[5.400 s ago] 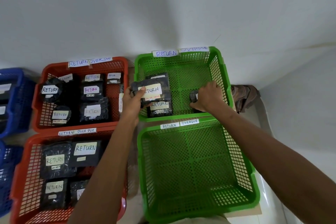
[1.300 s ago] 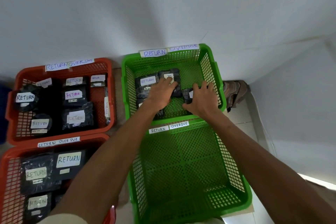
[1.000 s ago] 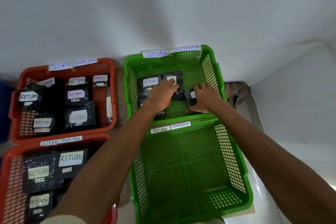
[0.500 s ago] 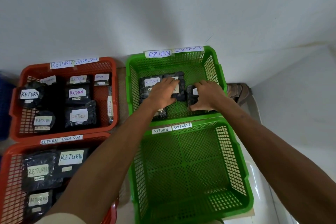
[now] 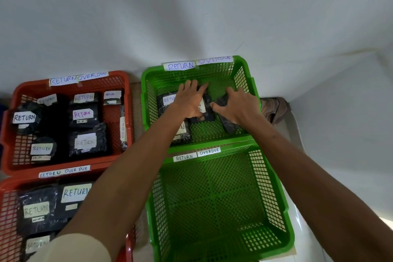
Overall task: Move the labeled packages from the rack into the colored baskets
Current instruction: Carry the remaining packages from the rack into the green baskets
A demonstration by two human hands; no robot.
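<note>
Hands reach into the far green basket [image 5: 143,100], left hand [image 5: 189,101] flat on a labeled package [image 5: 207,111], right hand [image 5: 239,107] gripping a small black package [image 5: 230,126].

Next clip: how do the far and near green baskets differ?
The far green basket holds black packages; the near green basket shows only bare mesh. The left hand and right hand reach into the far green basket, the right gripping a black package; neither is in the near one. The far green basket stands against the wall, the near one closer to the person. Both carry RETURN and OVERDUE labels.
</note>
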